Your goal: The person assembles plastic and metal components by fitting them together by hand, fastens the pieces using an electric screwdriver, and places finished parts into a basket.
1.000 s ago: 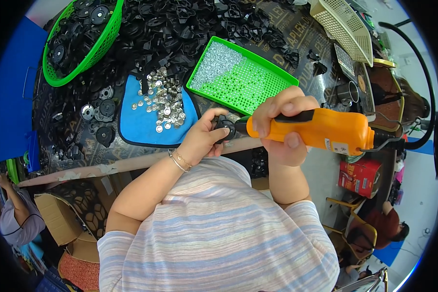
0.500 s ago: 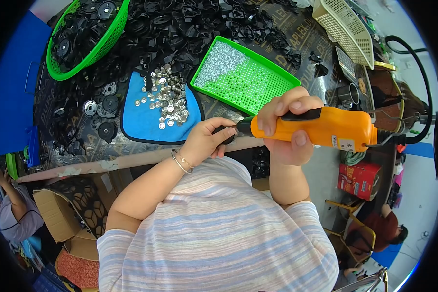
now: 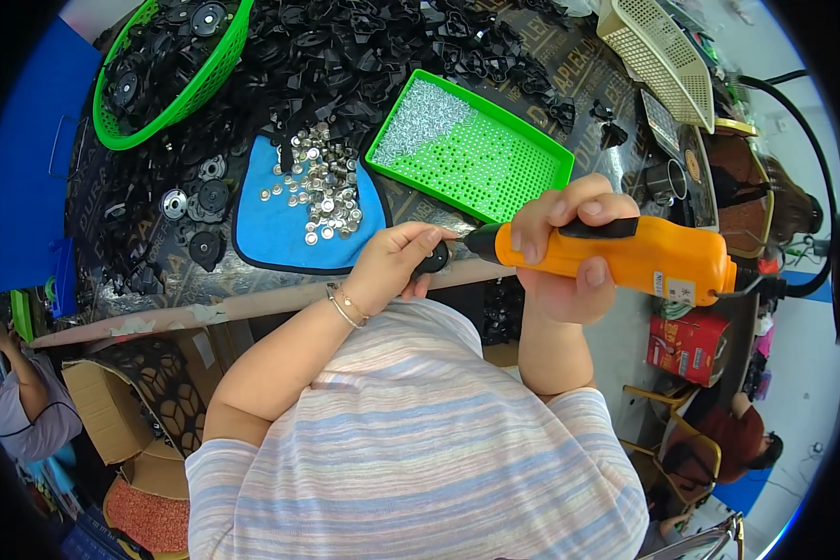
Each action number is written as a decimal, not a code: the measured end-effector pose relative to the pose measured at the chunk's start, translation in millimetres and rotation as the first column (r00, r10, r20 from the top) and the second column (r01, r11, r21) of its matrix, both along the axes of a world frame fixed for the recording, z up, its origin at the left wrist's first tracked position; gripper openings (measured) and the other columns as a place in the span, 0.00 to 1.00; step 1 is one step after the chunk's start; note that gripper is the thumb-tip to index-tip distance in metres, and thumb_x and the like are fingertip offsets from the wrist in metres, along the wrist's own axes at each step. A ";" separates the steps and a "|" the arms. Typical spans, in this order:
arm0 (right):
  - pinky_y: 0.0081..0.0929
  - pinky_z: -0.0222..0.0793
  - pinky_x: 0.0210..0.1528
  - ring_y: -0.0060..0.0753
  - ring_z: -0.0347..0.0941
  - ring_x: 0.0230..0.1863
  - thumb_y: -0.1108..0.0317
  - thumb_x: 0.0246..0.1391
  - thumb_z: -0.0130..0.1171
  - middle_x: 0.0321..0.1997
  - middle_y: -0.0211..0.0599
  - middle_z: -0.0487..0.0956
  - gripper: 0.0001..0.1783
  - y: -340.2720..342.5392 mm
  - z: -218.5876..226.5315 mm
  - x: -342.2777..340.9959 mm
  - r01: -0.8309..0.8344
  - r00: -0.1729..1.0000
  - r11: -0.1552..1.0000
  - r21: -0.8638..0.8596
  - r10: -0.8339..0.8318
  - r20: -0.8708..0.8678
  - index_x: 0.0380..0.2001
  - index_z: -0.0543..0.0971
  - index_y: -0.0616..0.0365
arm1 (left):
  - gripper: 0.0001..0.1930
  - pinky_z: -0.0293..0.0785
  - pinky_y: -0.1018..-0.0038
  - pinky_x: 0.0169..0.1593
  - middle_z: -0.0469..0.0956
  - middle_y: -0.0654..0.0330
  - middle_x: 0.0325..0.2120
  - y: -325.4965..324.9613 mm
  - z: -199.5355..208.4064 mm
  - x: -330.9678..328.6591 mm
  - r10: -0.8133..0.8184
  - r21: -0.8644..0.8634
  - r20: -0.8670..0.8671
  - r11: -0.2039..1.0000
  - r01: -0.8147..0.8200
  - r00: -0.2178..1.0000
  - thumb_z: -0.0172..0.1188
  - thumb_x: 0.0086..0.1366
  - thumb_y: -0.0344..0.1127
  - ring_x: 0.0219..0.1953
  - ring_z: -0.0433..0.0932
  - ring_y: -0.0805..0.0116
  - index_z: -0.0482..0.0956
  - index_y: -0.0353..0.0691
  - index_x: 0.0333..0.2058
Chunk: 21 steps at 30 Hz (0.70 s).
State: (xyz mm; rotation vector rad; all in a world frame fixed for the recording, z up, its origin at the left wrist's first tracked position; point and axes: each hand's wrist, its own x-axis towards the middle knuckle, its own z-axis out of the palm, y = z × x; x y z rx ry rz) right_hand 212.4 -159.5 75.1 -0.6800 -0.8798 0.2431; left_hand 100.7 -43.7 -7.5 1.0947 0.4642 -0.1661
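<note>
My right hand (image 3: pixel 574 252) is wrapped round an orange electric screwdriver (image 3: pixel 663 257) with a black nose and a cord at its back end. The bit points left, toward my left hand (image 3: pixel 392 266). Between thumb and fingers my left hand pinches a small round black plastic part (image 3: pixel 432 259), partly hidden by the fingers. The bit's tip is close beside this part; I cannot tell whether they touch. Beyond my hands lies a green perforated tray (image 3: pixel 481 210) with many small silver screws (image 3: pixel 425 121). A blue cloth (image 3: pixel 271 233) carries a heap of small round metal pieces (image 3: pixel 327 191).
Black plastic parts (image 3: pixel 345 56) cover the table's far side. A green basket (image 3: pixel 210 84) of them stands at the far left, a cream basket (image 3: pixel 658 61) at the far right. A metal cup (image 3: pixel 666 179) sits at the right. Other people (image 3: pixel 742 439) sit farther off.
The screwdriver in my right hand has drawn back slightly to the right, baring the bit and more of the black part. My left hand has barely moved.
</note>
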 end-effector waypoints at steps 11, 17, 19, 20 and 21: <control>0.24 0.68 0.24 0.28 0.69 0.21 0.64 0.47 0.58 0.34 0.41 0.67 0.18 -3.2 5.3 2.2 -0.008 1.000 1.000 0.013 0.008 -0.017 0.37 0.66 0.62 | 0.09 0.59 0.87 0.13 0.77 0.62 0.29 -5.0 -0.9 -2.5 0.072 0.006 0.017 0.997 -0.073 0.997 0.54 0.60 0.32 0.13 0.68 0.80 0.75 0.38 0.40; 0.23 0.67 0.23 0.28 0.69 0.21 0.65 0.46 0.59 0.34 0.42 0.67 0.18 1.2 0.2 -1.4 -0.046 0.997 0.999 0.002 0.046 -0.055 0.37 0.66 0.62 | 0.10 0.61 0.88 0.13 0.77 0.64 0.28 -4.7 -5.6 -3.9 0.044 0.013 0.071 0.999 -0.045 0.996 0.54 0.60 0.32 0.13 0.69 0.83 0.77 0.41 0.40; 0.23 0.67 0.23 0.28 0.69 0.21 0.65 0.45 0.59 0.34 0.42 0.67 0.18 2.7 -0.5 -1.8 -0.052 0.997 0.999 0.001 0.052 -0.052 0.37 0.66 0.63 | 0.10 0.61 0.88 0.13 0.77 0.65 0.28 -4.4 -4.5 -4.1 0.042 0.010 0.063 0.999 -0.042 0.997 0.54 0.60 0.32 0.13 0.69 0.83 0.77 0.41 0.41; 0.23 0.67 0.23 0.28 0.68 0.20 0.65 0.45 0.60 0.34 0.42 0.67 0.18 3.3 -0.4 -2.1 -0.053 0.997 0.999 -0.001 0.053 -0.054 0.36 0.66 0.63 | 0.10 0.61 0.88 0.13 0.77 0.65 0.28 -4.2 -3.6 -4.1 0.039 0.008 0.054 0.999 -0.040 0.998 0.53 0.61 0.31 0.14 0.69 0.83 0.76 0.41 0.41; 0.23 0.67 0.23 0.28 0.68 0.20 0.65 0.45 0.60 0.34 0.42 0.67 0.18 3.8 -0.3 -2.3 -0.054 0.997 0.999 -0.002 0.054 -0.056 0.36 0.66 0.63 | 0.10 0.61 0.88 0.13 0.77 0.65 0.28 -4.0 -2.5 -4.1 0.039 0.007 0.054 0.999 -0.040 0.998 0.53 0.61 0.31 0.14 0.69 0.83 0.76 0.41 0.41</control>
